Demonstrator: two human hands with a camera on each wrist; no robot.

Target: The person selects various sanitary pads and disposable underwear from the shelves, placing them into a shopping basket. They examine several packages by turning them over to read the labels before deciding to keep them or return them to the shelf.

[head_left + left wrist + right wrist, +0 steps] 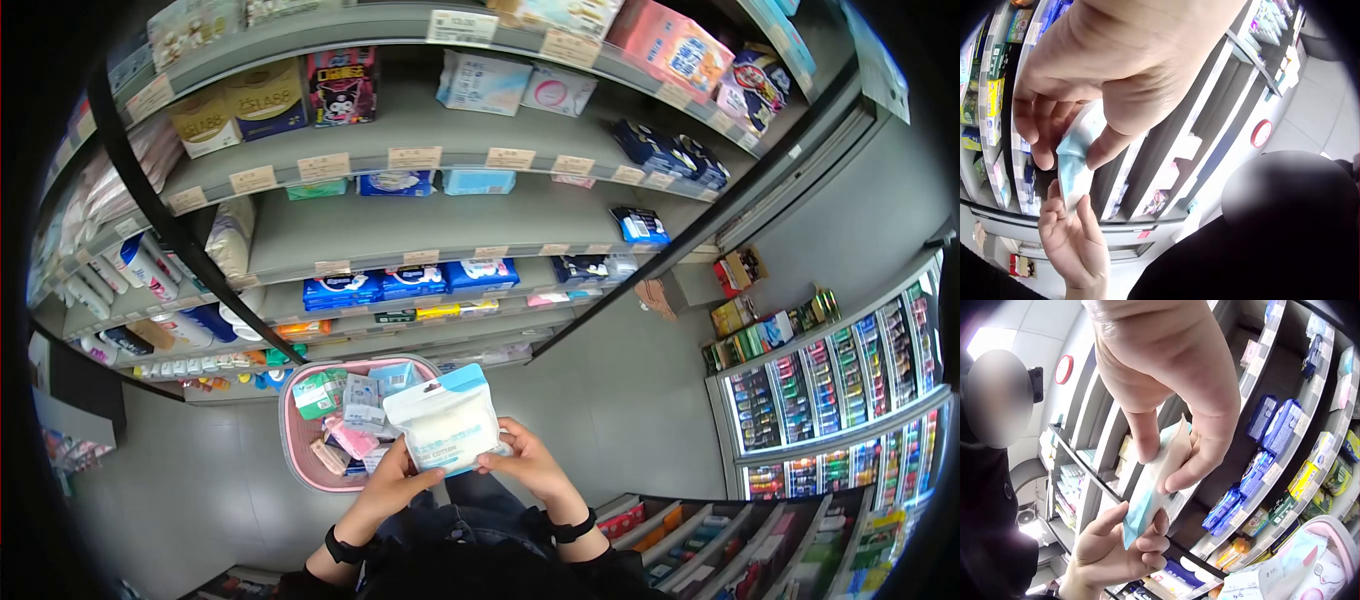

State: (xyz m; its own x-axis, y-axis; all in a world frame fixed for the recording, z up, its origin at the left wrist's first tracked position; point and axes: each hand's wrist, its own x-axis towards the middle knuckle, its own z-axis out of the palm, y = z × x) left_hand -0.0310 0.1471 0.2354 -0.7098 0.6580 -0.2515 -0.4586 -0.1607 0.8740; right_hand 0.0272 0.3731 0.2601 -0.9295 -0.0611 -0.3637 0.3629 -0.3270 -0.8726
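Note:
A white and light-blue pack (445, 420) is held up in front of the body, its printed side facing the head view. The left hand (392, 488) pinches its lower left corner with the thumb on the front. At its lower right side, the right hand (530, 462) grips it the same way. Edge-on, the pack (1075, 162) shows between the left hand (1110, 69) and the right hand (1079, 240) in the left wrist view. From the right wrist, the pack (1154, 478) looks thin, with the right hand (1172, 381) above and the left hand (1119, 556) below.
Behind and left of the pack, a pink basket (297, 450) holds several packets. Curved shelves (400, 130) with packs and price tags rise ahead. Another shelf unit (740, 540) stands close at the lower right, and a drinks display (840, 400) is at the far right.

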